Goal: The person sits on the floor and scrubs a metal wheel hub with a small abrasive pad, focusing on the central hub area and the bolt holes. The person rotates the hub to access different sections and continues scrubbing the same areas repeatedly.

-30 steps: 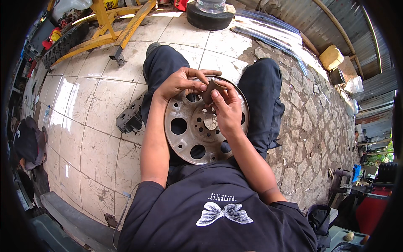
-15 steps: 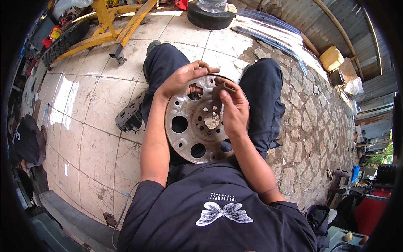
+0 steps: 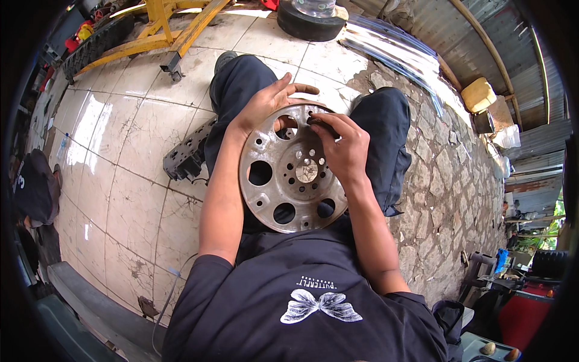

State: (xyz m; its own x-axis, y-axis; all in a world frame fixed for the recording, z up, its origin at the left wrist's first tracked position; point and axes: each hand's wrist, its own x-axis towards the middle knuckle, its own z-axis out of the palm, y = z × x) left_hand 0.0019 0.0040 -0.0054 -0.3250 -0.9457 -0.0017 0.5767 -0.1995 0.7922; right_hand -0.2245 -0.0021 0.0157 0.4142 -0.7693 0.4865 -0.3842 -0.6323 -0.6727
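A round metal flexplate [image 3: 274,192] with large round holes and a ring of smaller centre holes rests on my lap, tilted toward me. My left hand [image 3: 268,107] grips its upper left rim; a fingertip shows through one large hole while other fingers stretch over the top edge. At the upper right of the face, my right hand [image 3: 348,142] pinches a small folded dark brown piece [image 3: 324,127], which looks like sandpaper, against the plate beside a small hole. My right fingers partly hide this piece and the plate's right side.
A dark metal block with holes [image 3: 188,151] lies on the tiles left of my leg. Ahead stand a yellow metal frame [image 3: 199,30] and a black tyre-like ring [image 3: 310,23]. Rough stone paving [image 3: 446,181] runs along the right; a cap [image 3: 36,190] is at far left.
My right hand has turned and closed, pressing the brown piece onto the plate near its upper edge. The fingers of my left hand have lifted and spread from the top rim.
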